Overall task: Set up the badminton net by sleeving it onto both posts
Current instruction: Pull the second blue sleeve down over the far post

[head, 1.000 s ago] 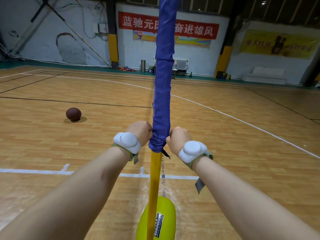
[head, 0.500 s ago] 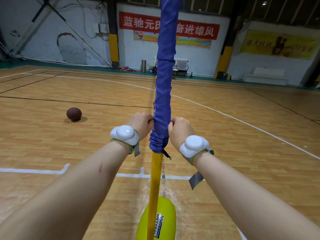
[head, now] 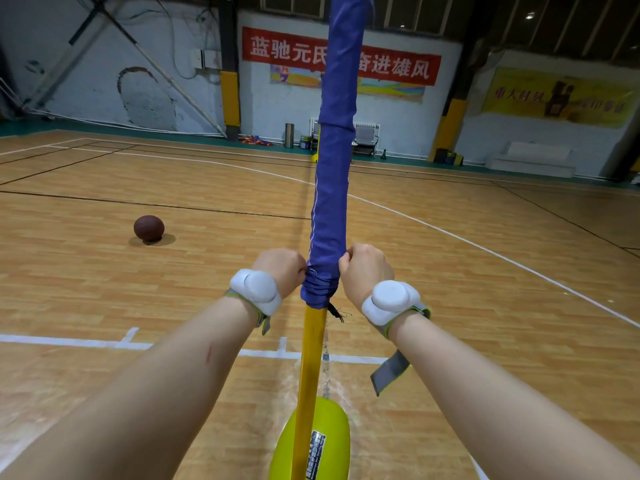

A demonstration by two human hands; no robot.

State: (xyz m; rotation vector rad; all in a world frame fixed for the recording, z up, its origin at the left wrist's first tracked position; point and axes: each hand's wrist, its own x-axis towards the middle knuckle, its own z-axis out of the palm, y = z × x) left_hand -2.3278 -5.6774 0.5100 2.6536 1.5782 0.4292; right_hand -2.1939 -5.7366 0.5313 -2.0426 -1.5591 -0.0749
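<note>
A: A wooden gym floor (head: pixel 104 289); the blue net sleeve (head: pixel 330 202) covers the upper part of the upright yellow post (head: pixel 311 358).

B: Both fists are curled. The left hand (head: pixel 282 268) and the right hand (head: pixel 365 268) each pinch the bunched hem, on opposite sides.

A: An uneven tug could jam the gathered cloth.

B: Or tip the post on its yellow base (head: pixel 332 431), or tear the frayed hem.

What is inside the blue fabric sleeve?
A yellow post comes out below the bunched hem of the blue fabric sleeve, gripped by the left hand and right hand. Higher up the fabric hides it, so its top cannot be seen.
</note>
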